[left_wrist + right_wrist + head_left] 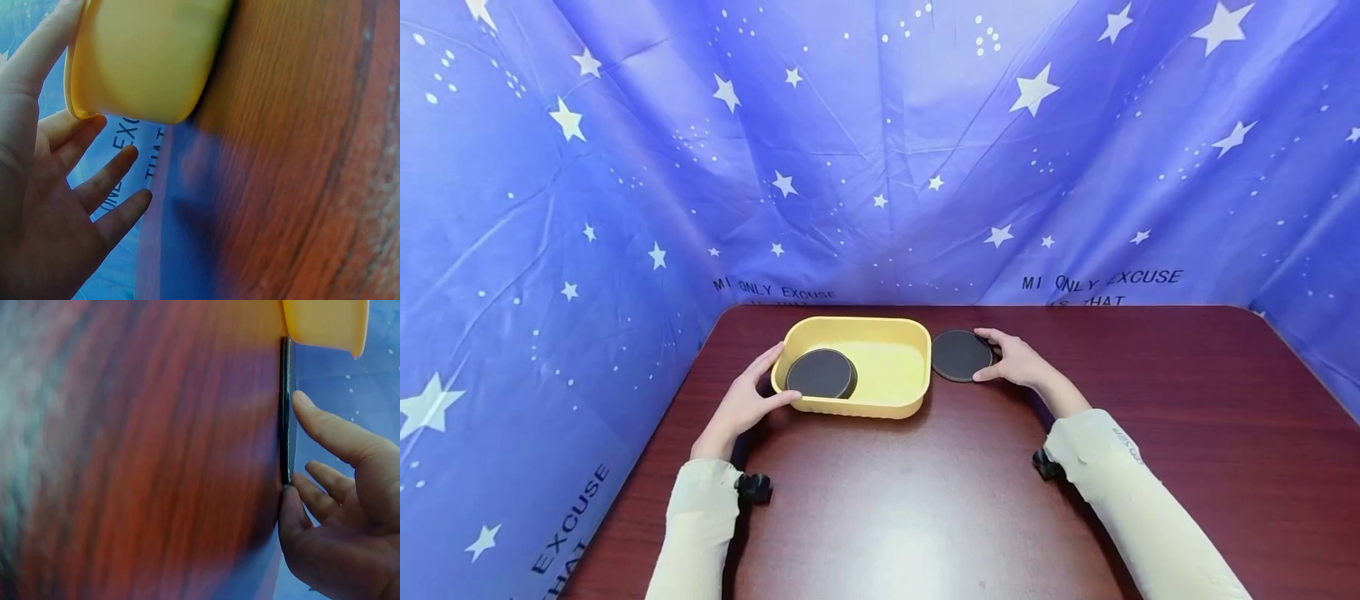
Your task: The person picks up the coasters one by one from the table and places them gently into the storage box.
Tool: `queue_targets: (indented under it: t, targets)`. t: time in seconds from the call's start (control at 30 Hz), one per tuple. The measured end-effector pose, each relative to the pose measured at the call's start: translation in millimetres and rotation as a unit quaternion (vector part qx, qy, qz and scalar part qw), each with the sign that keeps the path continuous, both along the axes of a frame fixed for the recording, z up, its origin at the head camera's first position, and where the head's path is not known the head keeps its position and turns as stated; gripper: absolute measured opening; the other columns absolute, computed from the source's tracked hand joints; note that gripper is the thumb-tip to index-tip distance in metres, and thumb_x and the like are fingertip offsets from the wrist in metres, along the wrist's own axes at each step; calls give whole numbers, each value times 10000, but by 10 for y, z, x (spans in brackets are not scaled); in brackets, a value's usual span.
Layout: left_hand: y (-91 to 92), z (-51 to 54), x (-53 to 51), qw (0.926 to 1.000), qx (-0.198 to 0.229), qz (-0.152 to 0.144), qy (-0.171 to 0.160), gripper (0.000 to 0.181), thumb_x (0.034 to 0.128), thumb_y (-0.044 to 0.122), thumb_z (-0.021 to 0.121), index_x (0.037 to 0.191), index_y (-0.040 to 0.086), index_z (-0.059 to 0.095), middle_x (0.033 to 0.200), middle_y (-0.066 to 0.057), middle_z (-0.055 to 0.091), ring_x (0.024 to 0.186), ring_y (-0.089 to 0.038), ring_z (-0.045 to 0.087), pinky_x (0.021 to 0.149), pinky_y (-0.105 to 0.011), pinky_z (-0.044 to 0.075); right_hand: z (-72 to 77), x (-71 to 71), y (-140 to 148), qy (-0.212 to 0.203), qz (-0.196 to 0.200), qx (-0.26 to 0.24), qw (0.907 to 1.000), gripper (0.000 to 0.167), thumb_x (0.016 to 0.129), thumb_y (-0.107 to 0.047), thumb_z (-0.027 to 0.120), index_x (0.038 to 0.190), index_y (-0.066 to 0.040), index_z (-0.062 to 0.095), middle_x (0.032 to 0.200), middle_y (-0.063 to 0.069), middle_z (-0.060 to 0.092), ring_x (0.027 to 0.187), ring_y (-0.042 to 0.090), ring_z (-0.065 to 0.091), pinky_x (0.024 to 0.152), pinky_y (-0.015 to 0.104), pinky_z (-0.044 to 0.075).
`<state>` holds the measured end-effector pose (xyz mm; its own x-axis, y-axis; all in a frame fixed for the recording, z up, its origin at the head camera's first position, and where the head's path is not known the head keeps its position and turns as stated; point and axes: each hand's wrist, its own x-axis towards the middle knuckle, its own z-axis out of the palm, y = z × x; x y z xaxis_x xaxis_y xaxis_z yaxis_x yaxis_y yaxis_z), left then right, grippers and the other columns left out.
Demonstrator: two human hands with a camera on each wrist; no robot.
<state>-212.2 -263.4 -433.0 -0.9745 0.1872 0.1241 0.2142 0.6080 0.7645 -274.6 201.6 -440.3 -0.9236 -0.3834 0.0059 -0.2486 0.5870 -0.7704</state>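
A yellow rectangular tub (891, 408) with rounded corners stands on the table. My left hand (745, 408) rests at its left end, thumb and index finger touching the rim. The other fingers (115, 175) spread out straight in the left wrist view. Inside the tub, at its left end, lies a thick black round piece (820, 373), perhaps stacked coasters. Just right of the tub is a thin black round coaster (958, 356), which lies edge-on along the tabletop in the right wrist view. My right hand (1018, 362) holds its right edge between thumb and fingers.
The dark red wooden table (887, 483) reflects light near its front. A blue curtain (887, 150) with white stars and lettering hangs behind and along the sides. Black wrist cameras (754, 489) sit at both sleeve cuffs.
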Motion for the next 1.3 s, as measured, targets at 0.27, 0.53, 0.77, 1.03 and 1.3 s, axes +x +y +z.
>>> queue_targets:
  t: [0.27, 0.53, 0.77, 1.03, 1.3]
  targets:
    - [34, 1, 16, 10000, 45, 25, 28, 889, 811, 281, 834, 1557, 170, 363, 1634, -88, 317, 1516, -321, 271, 1232, -553, 217, 69, -13, -119, 98, -101, 737, 9972, 954, 665, -83, 816, 1501, 10, 366, 1448, 360, 311, 1246, 535, 293, 1044, 659, 302]
    - [68, 15, 16, 10000, 70, -30, 16, 882, 814, 277, 833, 1555, 170, 367, 1634, -78, 319, 1518, -313, 269, 1235, -546, 214, 111, -4, -75, -112, -236, 665, 9974, 1029, 653, -44, 837, 1534, -24, 306, 1393, 339, 258, 1252, 520, 278, 1065, 679, 296]
    - [44, 23, 6, 10000, 21, -9, 8, 880, 817, 280, 831, 1556, 169, 365, 1635, -79, 317, 1517, -316, 272, 1233, -547, 218, 122, -21, -28, -41, -407, 294, 9987, 893, 684, 53, 793, 1462, 94, 354, 1304, 371, 397, 1185, 433, 419, 1010, 531, 432]
    - [40, 10, 28, 10000, 17, 33, -34, 887, 812, 285, 834, 1556, 171, 364, 1634, -85, 316, 1512, -321, 279, 1229, -551, 226, 76, 20, 46, -785, -766, -927, 9896, 718, 792, 132, 637, 1450, 130, 352, 1144, 312, 529, 753, 106, 563, 623, 197, 511]
    - [44, 29, 26, 10000, -22, 21, -12, 895, 812, 297, 833, 1560, 172, 356, 1635, -91, 314, 1509, -332, 283, 1223, -560, 233, 79, 80, 149, -1676, -731, -2429, 9527, 688, 853, 180, 549, 1486, 129, 283, 1059, 110, 541, 752, 48, 643, 732, 215, 604]
